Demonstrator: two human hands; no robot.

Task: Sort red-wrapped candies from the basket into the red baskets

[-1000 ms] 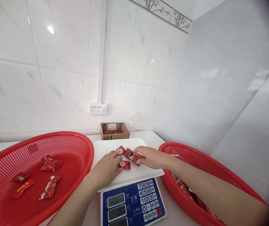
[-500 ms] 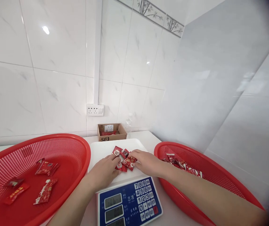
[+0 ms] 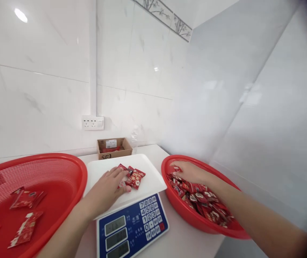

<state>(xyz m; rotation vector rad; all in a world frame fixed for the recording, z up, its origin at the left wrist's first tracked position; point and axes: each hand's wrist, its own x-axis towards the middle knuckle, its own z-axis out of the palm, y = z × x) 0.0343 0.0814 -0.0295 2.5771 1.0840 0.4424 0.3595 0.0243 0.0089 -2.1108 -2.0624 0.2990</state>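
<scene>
On the white tray of a weighing scale lie several small red snack packets with pale print. My left hand curls over the left part of this pile, thumb and fingers around some packets and partly covering them. My right hand reaches into the far side of the right red basket, with a red packet at its bent fingers. Many similar packets fill that basket below the hand. The scale's blue keypad panel faces me.
At the left stands another red mesh basket with a few packets inside. Behind the tray are a small cardboard box with red packets in it and a clear plastic bottle. A tiled wall with a socket rises behind.
My right hand has left the tray and moved right into the right basket. The left hand stays at the pile, where fewer packets show. The view has turned right.
</scene>
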